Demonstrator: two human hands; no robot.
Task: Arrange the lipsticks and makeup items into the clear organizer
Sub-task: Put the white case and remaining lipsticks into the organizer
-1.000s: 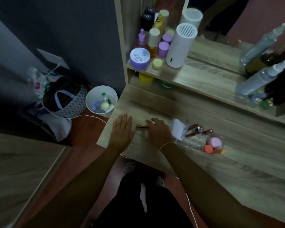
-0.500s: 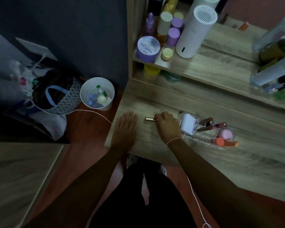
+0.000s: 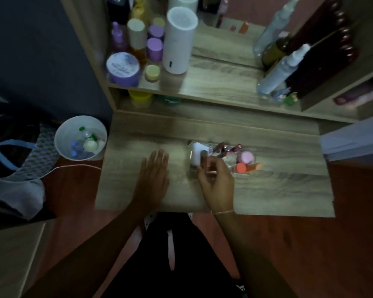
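Note:
The clear organizer (image 3: 253,152) lies on the wooden desk (image 3: 267,190), right of centre. It holds a white box (image 3: 196,154), several lipstick tubes (image 3: 228,148), a pink sponge (image 3: 247,157) and an orange sponge (image 3: 241,167). My right hand (image 3: 218,181) is at the organizer's near left corner, fingers closed on a slim lipstick tube (image 3: 203,160) held upright over that corner. My left hand (image 3: 154,175) rests flat on the desk, fingers spread, holding nothing.
A shelf (image 3: 213,87) above the desk carries purple jars, bottles, a white cylinder (image 3: 179,41) and spray bottles (image 3: 282,72). A white bin (image 3: 61,147) with small bottles and a bag (image 3: 19,158) stand on the floor at left. A thin white cable (image 3: 73,167) runs by the desk's left edge.
My right hand picked the lipstick tube up from the desk and carried it right to the organizer's corner. The left hand stayed flat on the desk. The camera view shifted.

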